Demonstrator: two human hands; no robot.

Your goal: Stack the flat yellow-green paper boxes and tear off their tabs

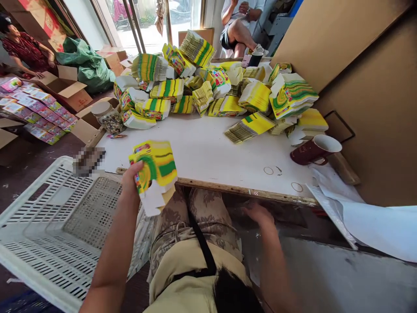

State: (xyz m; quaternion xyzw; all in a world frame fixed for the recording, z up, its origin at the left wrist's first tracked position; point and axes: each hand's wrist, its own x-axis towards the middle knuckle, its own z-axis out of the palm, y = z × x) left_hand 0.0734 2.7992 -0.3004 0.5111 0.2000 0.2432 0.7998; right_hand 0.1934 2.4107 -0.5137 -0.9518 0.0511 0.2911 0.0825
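Note:
My left hand (132, 177) is closed around a stack of flattened yellow-and-green printed cartons (159, 165), held over the table's front edge and above my lap. White flaps hang down at the stack's lower end. To the right, my right hand (259, 213) is low beside my thigh, at or just under the table edge. Its fingers are blurred, and I cannot make out whether they hold anything. Many more bundles of the same cartons (166, 90) are heaped along the far side of the white table (202, 148). One fanned bundle (250, 127) lies nearer to me.
A white plastic crate (61, 193) stands at my left. On the table are a lidded jar (112, 121) and a maroon mug (314, 150). Large cardboard sheets (329, 65) lean at right. One person (28, 52) is by boxes at left; another (243, 26) sits beyond the table.

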